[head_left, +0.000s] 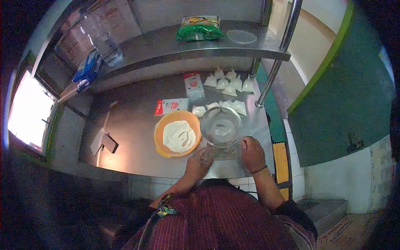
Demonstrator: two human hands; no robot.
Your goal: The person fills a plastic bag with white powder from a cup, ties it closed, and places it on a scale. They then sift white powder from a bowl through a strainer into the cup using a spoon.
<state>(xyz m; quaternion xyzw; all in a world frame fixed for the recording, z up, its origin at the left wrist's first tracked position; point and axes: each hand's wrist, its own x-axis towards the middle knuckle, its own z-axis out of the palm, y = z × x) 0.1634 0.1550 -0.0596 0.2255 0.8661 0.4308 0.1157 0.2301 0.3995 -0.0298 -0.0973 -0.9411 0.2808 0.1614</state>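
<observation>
My left hand (201, 161) is near the front edge of the steel table, its fingers curled in and pressed together. My right hand (253, 154) is closed like a fist, beside the right rim of a round see-through bowl (221, 127). A little white stuff shows in the middle of this bowl. Between my hands lies a flat brownish patch (225, 153), partly under the bowl; I cannot make out what it is, nor what my fingers hold. An orange basin (158, 141) of white powder (179, 136) stands left of the bowl.
Several small tied bags of white powder (229, 86) are behind the bowl. Two red-and-white packs (171, 106) are behind the basin. A dark phone-like object (109, 143) stands at left. A shelf (158, 53) overhead carries a green package (200, 29), a lid (241, 36) and a water bottle (106, 48).
</observation>
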